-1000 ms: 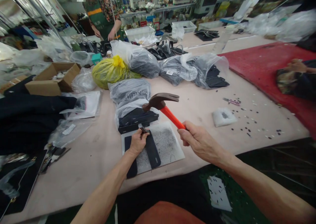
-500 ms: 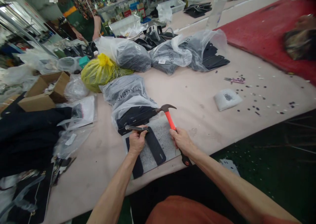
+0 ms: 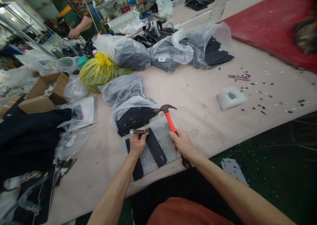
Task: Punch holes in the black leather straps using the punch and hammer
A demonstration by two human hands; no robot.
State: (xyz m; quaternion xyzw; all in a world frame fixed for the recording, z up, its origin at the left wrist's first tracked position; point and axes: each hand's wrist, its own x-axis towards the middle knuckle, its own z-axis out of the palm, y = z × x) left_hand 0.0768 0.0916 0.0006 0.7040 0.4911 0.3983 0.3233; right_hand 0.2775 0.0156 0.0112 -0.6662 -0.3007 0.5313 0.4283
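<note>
My right hand is closed round the red and black handle of a claw hammer, its dark head up and to the left. In my left hand is a metal punch, tilted, its dark end at the top of a dark strap-like piece. That piece lies on a speckled grey slab. A second dark piece lies at the slab's left side, partly hidden by my left hand and forearm. Touching the slab's far edge is an open plastic bag of similar dark pieces.
Several filled plastic bags and a yellow bag line the far side. A white packet, small scissors-like snips and scattered bits lie right. A cardboard box stands left. Another person's hand shows at the back.
The punch in my left hand has tilted a little and its shiny end has shifted right and down. The hammer stays nearly still. The co-worker's arm has moved, and the view has shifted slightly.
</note>
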